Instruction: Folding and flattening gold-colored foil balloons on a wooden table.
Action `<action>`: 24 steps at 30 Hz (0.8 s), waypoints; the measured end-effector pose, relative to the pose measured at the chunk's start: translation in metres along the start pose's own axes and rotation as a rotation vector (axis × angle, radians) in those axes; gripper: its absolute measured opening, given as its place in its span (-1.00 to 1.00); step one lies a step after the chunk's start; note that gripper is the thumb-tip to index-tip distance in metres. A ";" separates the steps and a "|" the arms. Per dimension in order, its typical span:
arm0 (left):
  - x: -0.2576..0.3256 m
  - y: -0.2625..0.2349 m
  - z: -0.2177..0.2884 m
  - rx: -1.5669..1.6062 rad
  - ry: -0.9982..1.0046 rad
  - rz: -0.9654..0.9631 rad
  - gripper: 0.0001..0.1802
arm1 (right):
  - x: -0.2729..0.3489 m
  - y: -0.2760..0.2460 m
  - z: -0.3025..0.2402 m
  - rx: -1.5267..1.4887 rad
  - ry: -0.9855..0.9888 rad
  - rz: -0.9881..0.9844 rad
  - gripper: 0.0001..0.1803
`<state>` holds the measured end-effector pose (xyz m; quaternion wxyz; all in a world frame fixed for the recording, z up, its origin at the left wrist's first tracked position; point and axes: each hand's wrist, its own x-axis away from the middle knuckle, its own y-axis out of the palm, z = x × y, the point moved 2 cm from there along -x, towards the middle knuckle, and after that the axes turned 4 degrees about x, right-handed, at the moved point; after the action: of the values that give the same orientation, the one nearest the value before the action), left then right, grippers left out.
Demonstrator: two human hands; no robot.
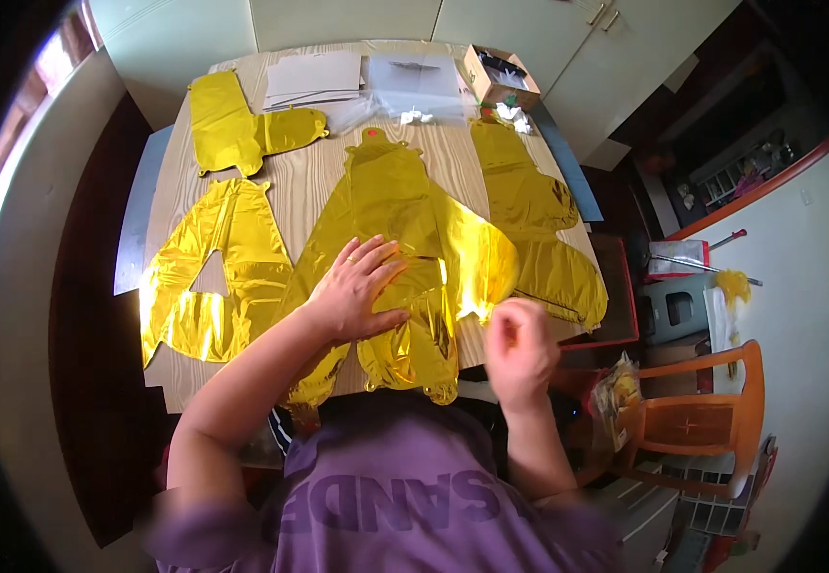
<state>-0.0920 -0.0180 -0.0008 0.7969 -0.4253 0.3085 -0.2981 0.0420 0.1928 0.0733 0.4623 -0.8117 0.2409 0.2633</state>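
My left hand (352, 291) lies flat, fingers spread, on a deflated gold foil balloon (381, 191) in the middle of the table. That balloon's lower end hangs at the near table edge, its foil creased and shiny. Just right of its lower part, my right hand (521, 353) is raised with the fingers curled into a fist; whatever it may hold is hidden. To the left is a flat, letter-shaped gold foil balloon (254, 277) with a triangular gap. Another gold foil balloon (219, 124) lies at the far left, and a rounded one (524, 196) along the right side.
On the wood-grain table (290, 158), grey sheets (314, 76), a clear plastic bag (414, 81), crumpled white tissue (416, 117) and a small open box (500, 76) stand at the back. A wooden chair (696, 425) is at the right, below table height.
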 end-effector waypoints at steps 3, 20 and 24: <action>0.002 0.001 -0.004 0.017 0.019 -0.010 -0.12 | -0.010 0.012 -0.039 -0.292 -0.513 -0.277 -0.66; 0.004 0.005 -0.018 -0.046 0.110 -0.079 0.01 | -0.045 0.116 0.067 0.140 -0.229 -0.695 -0.40; 0.003 0.000 -0.015 0.039 0.105 -0.054 0.01 | -0.043 0.114 0.066 0.105 -0.246 -0.689 -0.40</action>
<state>-0.1014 -0.0278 -0.0088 0.7793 -0.4017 0.3326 -0.3474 -0.0762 0.2046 0.0014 0.5903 -0.7827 -0.0910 0.1752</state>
